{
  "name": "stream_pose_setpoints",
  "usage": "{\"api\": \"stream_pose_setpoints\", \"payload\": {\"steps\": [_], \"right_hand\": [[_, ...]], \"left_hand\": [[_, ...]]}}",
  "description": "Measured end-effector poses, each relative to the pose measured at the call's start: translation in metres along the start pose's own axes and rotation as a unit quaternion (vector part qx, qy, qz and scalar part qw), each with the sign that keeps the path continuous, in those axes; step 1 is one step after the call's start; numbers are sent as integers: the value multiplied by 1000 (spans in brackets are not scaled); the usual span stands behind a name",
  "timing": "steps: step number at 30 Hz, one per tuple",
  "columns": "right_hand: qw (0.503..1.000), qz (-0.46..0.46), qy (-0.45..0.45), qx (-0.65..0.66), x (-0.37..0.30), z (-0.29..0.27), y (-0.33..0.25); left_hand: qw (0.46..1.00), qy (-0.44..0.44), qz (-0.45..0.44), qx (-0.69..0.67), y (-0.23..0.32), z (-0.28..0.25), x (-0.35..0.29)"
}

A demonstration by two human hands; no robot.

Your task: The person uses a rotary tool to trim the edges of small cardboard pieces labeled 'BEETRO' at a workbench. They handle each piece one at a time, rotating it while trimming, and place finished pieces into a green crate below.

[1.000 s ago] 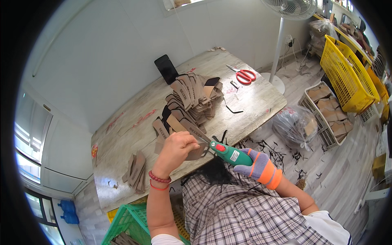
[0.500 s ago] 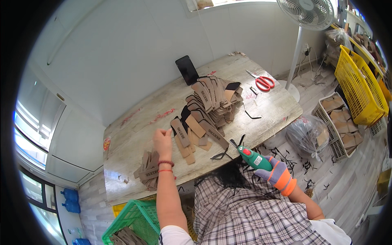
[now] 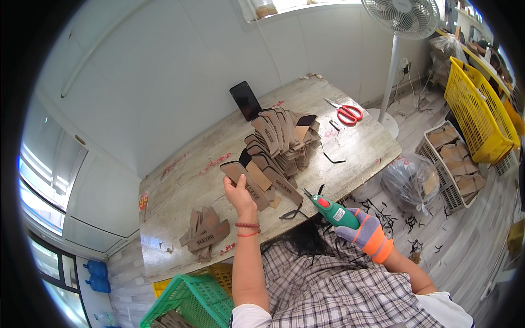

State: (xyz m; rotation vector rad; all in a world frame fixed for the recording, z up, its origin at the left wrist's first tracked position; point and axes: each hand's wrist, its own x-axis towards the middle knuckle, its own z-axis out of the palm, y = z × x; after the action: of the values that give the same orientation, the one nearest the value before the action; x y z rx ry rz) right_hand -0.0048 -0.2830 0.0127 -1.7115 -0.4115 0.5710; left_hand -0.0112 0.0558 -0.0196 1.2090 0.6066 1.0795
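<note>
One brown strip [image 3: 250, 189], at seven o'clock from the pile [image 3: 283, 136], is now pinched by the left hand [image 3: 240, 199], fingers closed on it; earlier that hand was clear of it. The right hand [image 3: 363, 232] still wraps the green tool [image 3: 334, 212].

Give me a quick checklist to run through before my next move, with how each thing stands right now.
1. Green handheld cutter held in the gloved right hand: ok.
2. Left hand away from the cutter: ok, they are apart.
3. Left hand gloved: not ok, it is bare.
4. Brown strip firmly gripped by the left hand: cannot tell; the hand touches it, but the grip is unclear.
5. Red-handled scissors away from both hands: ok, toward the far right of the table.
6. Floor free of black scraps: not ok, many lie beside the table.
</note>
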Motion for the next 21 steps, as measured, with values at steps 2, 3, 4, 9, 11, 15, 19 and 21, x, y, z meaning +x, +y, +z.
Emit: {"api": "stream_pose_setpoints", "payload": {"steps": [2,3,4,9,11,15,19,21], "right_hand": [[1000,-12,9,-24,3,3,-9],[999,-1,4,-33,4,4,-12],[999,12,2,-42,5,3,-14],[996,-18,33,-75,1,2,-16],[998,-26,44,-46,1,1,-2],[998,-29,49,-18,-1,-1,3],[999,-24,44,-12,-1,-3,3],[998,-33,48,0,-1,-4,3]], "left_hand": [[991,-39,-32,-122,25,19,-40],[983,-58,-56,-168,31,25,-56],[970,-78,-81,-214,33,31,-69],[960,-93,-114,-239,28,49,-107],[961,-79,-132,-231,35,57,-116],[958,-82,-150,-230,40,64,-124],[959,-86,-162,-218,32,65,-130],[960,-85,-165,-211,25,64,-132]]}}
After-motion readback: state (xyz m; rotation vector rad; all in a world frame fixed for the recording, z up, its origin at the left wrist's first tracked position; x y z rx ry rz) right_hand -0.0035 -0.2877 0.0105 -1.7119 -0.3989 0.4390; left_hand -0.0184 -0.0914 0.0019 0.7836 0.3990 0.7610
